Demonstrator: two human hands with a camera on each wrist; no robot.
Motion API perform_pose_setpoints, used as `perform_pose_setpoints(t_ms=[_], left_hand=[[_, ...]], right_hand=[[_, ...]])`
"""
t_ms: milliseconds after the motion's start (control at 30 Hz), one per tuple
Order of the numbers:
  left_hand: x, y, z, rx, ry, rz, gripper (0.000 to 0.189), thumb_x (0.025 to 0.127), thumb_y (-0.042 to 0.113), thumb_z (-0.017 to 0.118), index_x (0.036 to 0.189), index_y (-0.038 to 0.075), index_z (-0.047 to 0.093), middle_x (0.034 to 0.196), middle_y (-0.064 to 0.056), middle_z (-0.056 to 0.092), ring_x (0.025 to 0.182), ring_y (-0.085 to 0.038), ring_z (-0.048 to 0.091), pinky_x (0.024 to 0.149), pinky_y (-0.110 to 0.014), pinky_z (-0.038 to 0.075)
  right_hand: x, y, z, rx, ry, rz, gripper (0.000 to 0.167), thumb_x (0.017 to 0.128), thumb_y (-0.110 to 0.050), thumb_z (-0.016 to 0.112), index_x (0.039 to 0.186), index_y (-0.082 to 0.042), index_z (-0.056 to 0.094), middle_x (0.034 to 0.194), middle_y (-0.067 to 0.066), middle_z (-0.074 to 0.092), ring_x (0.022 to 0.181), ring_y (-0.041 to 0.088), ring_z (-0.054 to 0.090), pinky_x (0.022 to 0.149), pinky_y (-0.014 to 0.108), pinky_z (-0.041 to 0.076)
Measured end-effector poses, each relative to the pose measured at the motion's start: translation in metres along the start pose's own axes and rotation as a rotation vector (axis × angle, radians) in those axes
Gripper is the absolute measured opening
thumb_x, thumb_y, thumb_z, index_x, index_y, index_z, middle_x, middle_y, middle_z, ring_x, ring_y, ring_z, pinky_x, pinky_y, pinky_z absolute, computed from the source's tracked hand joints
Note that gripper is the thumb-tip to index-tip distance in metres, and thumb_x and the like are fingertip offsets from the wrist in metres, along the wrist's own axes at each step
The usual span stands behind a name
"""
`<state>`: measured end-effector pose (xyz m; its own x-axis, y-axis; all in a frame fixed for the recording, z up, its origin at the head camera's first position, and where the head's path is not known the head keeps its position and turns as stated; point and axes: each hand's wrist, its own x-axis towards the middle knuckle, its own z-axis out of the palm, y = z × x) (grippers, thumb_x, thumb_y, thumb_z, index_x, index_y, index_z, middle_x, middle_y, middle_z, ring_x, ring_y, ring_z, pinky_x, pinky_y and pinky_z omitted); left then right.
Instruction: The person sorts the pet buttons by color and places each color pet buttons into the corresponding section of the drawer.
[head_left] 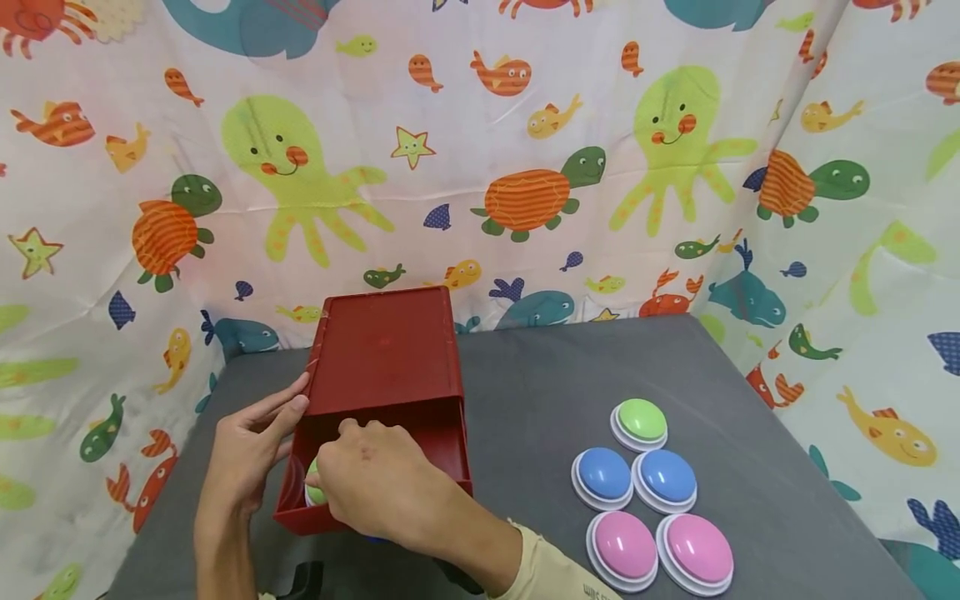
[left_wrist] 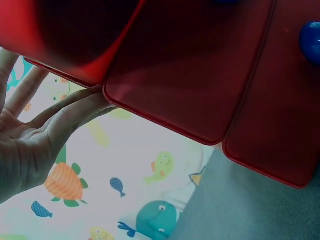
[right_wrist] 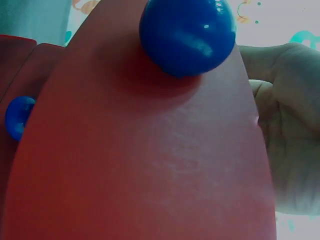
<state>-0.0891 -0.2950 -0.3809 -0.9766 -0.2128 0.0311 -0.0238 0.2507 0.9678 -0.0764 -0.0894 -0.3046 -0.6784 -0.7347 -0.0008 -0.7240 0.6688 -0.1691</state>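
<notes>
A red drawer box [head_left: 382, 350] stands on the table with its top drawer [head_left: 306, 518] pulled out. My left hand [head_left: 243, 454] touches the box's left side with straight fingers, which the left wrist view also shows at its edge. Over the open drawer, my right hand [head_left: 382, 479] curls its fingers down inside. Its thumb lies on a green push button [head_left: 313, 492] with a white base, at the drawer's left; the hand covers most of it. In the right wrist view, the drawer front with a blue knob [right_wrist: 187, 37] hides the fingertips.
On the table's right side lie a green button [head_left: 642, 419], two blue buttons [head_left: 604, 473] and two pink buttons [head_left: 625, 544], all on white bases. A sea-animal curtain [head_left: 450, 183] hangs behind the grey table [head_left: 525, 400] and along its sides.
</notes>
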Motion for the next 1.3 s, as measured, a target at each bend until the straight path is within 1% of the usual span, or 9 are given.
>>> perform_pose_setpoints(t_ms=[100,200,300,533,667,800,933,1167,1300], left_hand=[[-0.001,0.0,0.001,0.0,-0.011,0.002,0.051,0.102,0.038,0.067,0.151,0.023,0.058,0.138,0.023,0.065,0.114,0.008,0.065,0.094,-0.034,0.063],[-0.002,0.0,0.002,0.027,-0.029,-0.023,0.053,0.103,0.041,0.065,0.153,0.028,0.054,0.152,0.012,0.059,0.115,0.01,0.061,0.102,-0.046,0.056],[-0.003,0.0,0.003,0.055,-0.041,-0.042,0.054,0.104,0.044,0.062,0.155,0.032,0.049,0.162,-0.002,0.047,0.12,0.008,0.059,0.103,-0.048,0.053],[0.001,0.008,0.007,0.13,-0.062,0.015,0.057,0.106,0.046,0.057,0.159,0.036,0.04,0.167,-0.006,0.039,0.149,-0.036,0.048,0.103,-0.048,0.052],[0.001,0.008,0.009,0.125,-0.076,-0.004,0.06,0.106,0.046,0.058,0.16,0.034,0.037,0.169,-0.006,0.036,0.153,-0.042,0.042,0.102,-0.047,0.052],[-0.001,0.007,0.007,0.109,-0.087,-0.044,0.061,0.105,0.048,0.058,0.16,0.03,0.038,0.168,-0.003,0.036,0.153,-0.041,0.042,0.099,-0.043,0.054],[-0.002,0.006,0.002,0.092,-0.085,-0.088,0.063,0.104,0.05,0.059,0.16,0.03,0.038,0.167,0.004,0.036,0.154,-0.041,0.04,0.096,-0.035,0.058],[0.0,0.008,-0.004,0.059,-0.059,-0.068,0.062,0.104,0.048,0.061,0.159,0.032,0.039,0.168,0.006,0.035,0.155,-0.043,0.037,0.087,-0.021,0.061],[0.0,0.008,-0.002,0.053,-0.067,-0.082,0.062,0.103,0.048,0.061,0.159,0.033,0.039,0.168,0.003,0.035,0.154,-0.045,0.037,0.086,-0.021,0.062]], right_hand=[[-0.005,0.004,0.001,0.037,0.012,0.007,0.029,0.104,-0.044,0.06,0.099,-0.026,0.082,0.087,-0.005,0.065,0.067,0.007,0.053,0.057,0.019,0.05],[-0.011,0.009,0.002,0.091,0.022,0.02,0.029,0.105,-0.042,0.061,0.09,-0.025,0.079,0.082,-0.006,0.059,0.065,0.006,0.05,0.054,0.017,0.045],[-0.017,0.016,0.001,0.154,0.059,0.013,0.026,0.105,-0.04,0.061,0.099,-0.023,0.08,0.087,-0.006,0.064,0.069,0.003,0.052,0.057,0.014,0.045],[-0.036,0.053,-0.006,0.408,0.363,-0.014,0.022,0.102,-0.027,0.07,0.114,-0.013,0.08,0.102,-0.001,0.079,0.08,0.001,0.064,0.072,0.008,0.054],[-0.058,0.082,-0.006,0.495,0.524,0.035,0.016,0.098,-0.022,0.074,0.109,-0.011,0.081,0.096,0.0,0.078,0.075,0.003,0.064,0.073,0.014,0.059],[-0.081,0.116,0.001,0.41,0.588,0.144,0.013,0.094,-0.019,0.079,0.105,-0.012,0.081,0.094,0.0,0.077,0.075,0.004,0.064,0.071,0.015,0.059],[-0.097,0.166,0.011,0.294,0.486,0.278,0.013,0.094,-0.019,0.079,0.104,-0.009,0.08,0.094,0.003,0.077,0.078,0.01,0.066,0.071,0.022,0.061],[-0.129,0.277,0.028,0.093,0.089,0.476,0.036,0.093,-0.018,0.079,0.122,0.001,0.071,0.117,0.02,0.071,0.11,0.036,0.067,0.095,0.053,0.061],[-0.149,0.314,0.042,0.101,-0.042,0.527,0.045,0.087,-0.015,0.083,0.126,0.002,0.069,0.12,0.024,0.067,0.113,0.041,0.063,0.094,0.058,0.058]])
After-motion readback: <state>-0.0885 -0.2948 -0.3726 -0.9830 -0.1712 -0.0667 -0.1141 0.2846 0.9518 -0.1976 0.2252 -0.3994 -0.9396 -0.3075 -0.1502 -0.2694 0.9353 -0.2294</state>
